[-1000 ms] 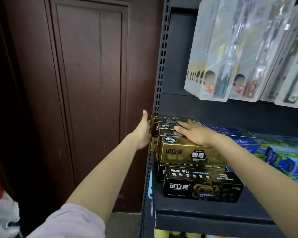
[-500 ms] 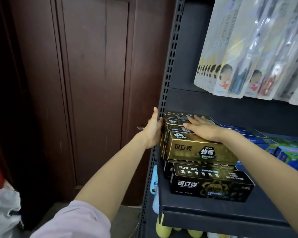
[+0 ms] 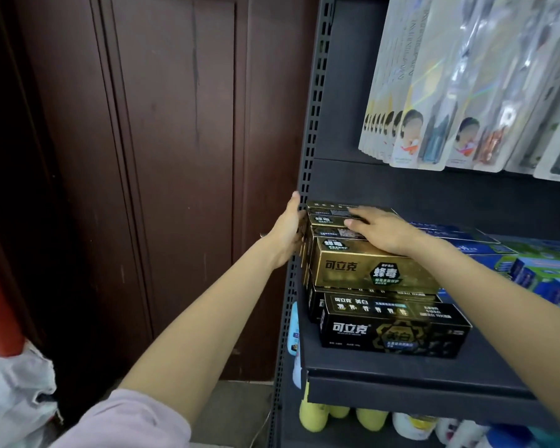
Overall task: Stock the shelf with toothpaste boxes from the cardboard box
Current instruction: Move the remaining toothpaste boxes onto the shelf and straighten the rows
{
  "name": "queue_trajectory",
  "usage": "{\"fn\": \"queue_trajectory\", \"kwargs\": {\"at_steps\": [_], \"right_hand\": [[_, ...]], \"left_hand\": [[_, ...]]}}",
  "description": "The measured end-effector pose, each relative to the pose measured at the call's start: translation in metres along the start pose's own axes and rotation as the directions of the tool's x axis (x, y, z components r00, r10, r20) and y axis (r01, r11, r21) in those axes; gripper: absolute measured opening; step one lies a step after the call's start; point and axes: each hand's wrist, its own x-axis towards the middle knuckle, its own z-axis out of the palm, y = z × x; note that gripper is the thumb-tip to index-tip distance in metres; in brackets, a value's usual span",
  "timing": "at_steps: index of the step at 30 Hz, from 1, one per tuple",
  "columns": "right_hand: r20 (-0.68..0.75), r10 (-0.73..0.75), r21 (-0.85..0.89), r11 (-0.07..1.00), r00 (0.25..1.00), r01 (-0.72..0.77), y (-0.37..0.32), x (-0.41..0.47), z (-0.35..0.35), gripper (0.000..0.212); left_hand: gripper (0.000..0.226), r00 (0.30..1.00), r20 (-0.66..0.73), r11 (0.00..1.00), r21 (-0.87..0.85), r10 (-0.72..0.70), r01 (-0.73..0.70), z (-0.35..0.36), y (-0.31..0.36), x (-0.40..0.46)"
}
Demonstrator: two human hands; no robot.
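Several gold toothpaste boxes (image 3: 362,270) lie in a row on top of black toothpaste boxes (image 3: 392,328) at the left end of the dark shelf (image 3: 401,383). My left hand (image 3: 286,232) presses flat against the left ends of the gold boxes, beside the perforated shelf upright (image 3: 307,150). My right hand (image 3: 380,229) lies flat with straight fingers on the tops of the gold boxes further back. The cardboard box is out of view.
Blue and green toothpaste boxes (image 3: 530,270) fill the shelf to the right. Packaged toothbrushes (image 3: 466,92) hang above. Yellow and white bottles (image 3: 369,418) stand on the shelf below. A dark wooden door (image 3: 162,156) is at the left, a white bag (image 3: 10,392) at the lower left.
Both hands stay on the gold boxes. My right hand has slid a little further back along their tops. The view has shifted left and closer.
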Motion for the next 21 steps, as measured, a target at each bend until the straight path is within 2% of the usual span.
{"fn": "queue_trajectory", "kwargs": {"at_steps": [3, 6, 9, 17, 21], "right_hand": [[-0.149, -0.109, -0.039, 0.994, 0.983, 0.104, -0.004, -0.027, 0.0, 0.057], [-0.071, -0.133, -0.14, 0.983, 0.989, 0.122, -0.005, -0.056, 0.007, 0.069], [-0.01, -0.107, -0.202, 0.974, 0.994, 0.103, -0.007, -0.065, 0.013, 0.071], [-0.019, -0.11, -0.188, 0.977, 0.994, 0.105, -0.009, -0.063, 0.012, 0.064], [-0.11, -0.16, -0.125, 0.981, 0.981, 0.146, -0.004, -0.073, 0.011, 0.071]], "left_hand": [[0.06, 0.998, -0.046, 0.994, 0.099, 0.046, -0.041, 0.001, -0.004, -0.012], [0.058, 0.999, -0.007, 0.997, 0.066, 0.038, -0.037, -0.002, -0.013, -0.025], [0.056, 0.995, 0.084, 0.999, -0.003, 0.044, -0.044, 0.003, -0.022, -0.036], [0.052, 0.997, 0.059, 0.999, -0.008, 0.053, -0.053, 0.011, -0.022, -0.046], [0.049, 1.0, 0.028, 0.999, 0.047, 0.007, -0.008, -0.003, -0.037, -0.049]]}}
